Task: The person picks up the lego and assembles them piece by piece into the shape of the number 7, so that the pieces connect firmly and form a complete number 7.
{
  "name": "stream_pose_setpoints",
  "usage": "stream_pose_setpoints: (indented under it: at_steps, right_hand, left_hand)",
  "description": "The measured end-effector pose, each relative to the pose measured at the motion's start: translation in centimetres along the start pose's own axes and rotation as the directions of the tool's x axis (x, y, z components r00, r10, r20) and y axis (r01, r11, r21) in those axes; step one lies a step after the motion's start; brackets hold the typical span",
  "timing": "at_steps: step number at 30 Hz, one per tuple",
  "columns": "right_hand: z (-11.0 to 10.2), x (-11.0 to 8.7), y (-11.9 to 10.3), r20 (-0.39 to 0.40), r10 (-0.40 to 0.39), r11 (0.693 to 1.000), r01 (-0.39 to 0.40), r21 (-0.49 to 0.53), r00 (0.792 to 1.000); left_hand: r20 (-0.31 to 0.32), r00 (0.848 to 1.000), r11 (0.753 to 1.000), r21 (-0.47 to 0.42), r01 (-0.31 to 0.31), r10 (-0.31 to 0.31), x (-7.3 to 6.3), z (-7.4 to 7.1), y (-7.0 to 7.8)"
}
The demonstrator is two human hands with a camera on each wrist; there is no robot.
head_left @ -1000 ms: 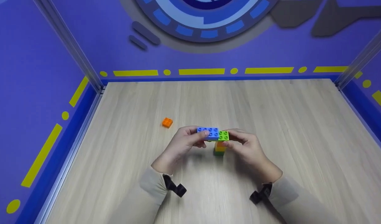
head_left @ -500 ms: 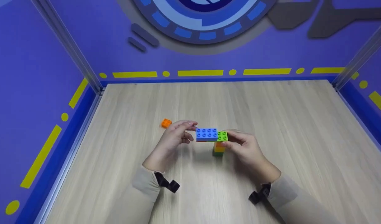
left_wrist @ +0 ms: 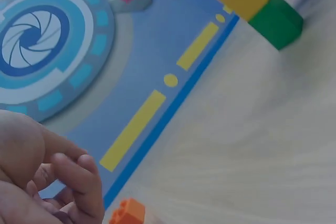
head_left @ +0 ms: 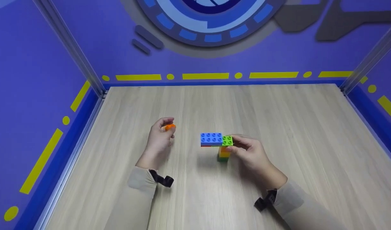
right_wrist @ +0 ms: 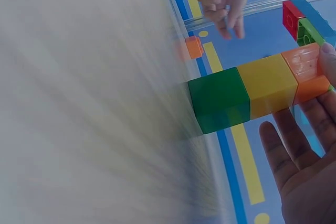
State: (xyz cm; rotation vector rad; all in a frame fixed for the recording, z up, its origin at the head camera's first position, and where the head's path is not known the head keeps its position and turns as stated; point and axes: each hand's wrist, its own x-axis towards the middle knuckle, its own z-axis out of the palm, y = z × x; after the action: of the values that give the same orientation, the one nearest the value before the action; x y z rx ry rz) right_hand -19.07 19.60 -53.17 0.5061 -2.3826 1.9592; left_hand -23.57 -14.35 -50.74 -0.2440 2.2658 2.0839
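My right hand (head_left: 251, 153) grips the upper part of a brick tower, its thumb on an orange brick (right_wrist: 304, 72). Below that come a yellow brick (right_wrist: 268, 85) and, on the table, a dark green brick (right_wrist: 219, 100). Across the top, a blue brick (head_left: 211, 137) and a lime brick (head_left: 227, 140) sit side by side; the blue one juts left, with a red brick (right_wrist: 290, 17) under it. My left hand (head_left: 158, 137) hovers over a loose small orange brick (left_wrist: 128, 212), fingers slightly bent. Both wrist views show a gap between this hand and the brick.
The wooden table (head_left: 195, 198) is bounded by a blue printed wall (head_left: 205, 64) behind and panels at both sides. A metal rail (head_left: 74, 159) runs along the left edge. Black straps (head_left: 161, 179) with small blocks sit on both wrists.
My left hand has let go of the blue brick and moved left to the loose orange brick. My right hand stays at the tower.
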Motion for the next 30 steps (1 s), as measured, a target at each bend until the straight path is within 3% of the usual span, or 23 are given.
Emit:
stream_pose_setpoints:
  at_steps: [3, 9, 15, 19, 24, 30]
  right_hand:
    - [0.0, 0.0, 0.1, 0.01, -0.003, 1.0, 0.003, 0.001, 1.0]
    - [0.0, 0.1, -0.1, 0.002, 0.012, 1.0, -0.012, 0.014, 1.0]
    - [0.0, 0.2, -0.1, 0.001, 0.035, 0.999, -0.035, 0.019, 0.999]
    - [0.0, 0.2, -0.1, 0.007, 0.034, 0.999, -0.034, 0.019, 0.999]
    - [-0.1, 0.2, 0.0, 0.028, 0.032, 0.999, -0.033, 0.029, 0.999]
    - [-0.1, 0.1, 0.0, 0.018, 0.024, 0.999, -0.024, 0.023, 1.0]
  left_hand:
    - [-0.026, 1.0, 0.994, 0.11, -0.011, 0.014, 0.6, -0.5, -0.7]
    - [-0.069, 0.998, 0.957, 0.291, 0.006, 0.014, 1.9, -0.8, -1.4]
    - [-0.096, 0.993, 0.958, 0.273, 0.09, -0.065, 2.6, -0.6, -1.6]
    - [-0.105, 0.991, 0.948, 0.298, 0.111, -0.083, 2.7, -0.4, -1.5]
    - [-0.096, 0.994, 0.937, 0.341, 0.075, -0.045, 2.5, -0.3, -1.3]
    - [-0.099, 0.994, 0.956, 0.292, -0.014, 0.044, 2.0, -0.1, -0.6]
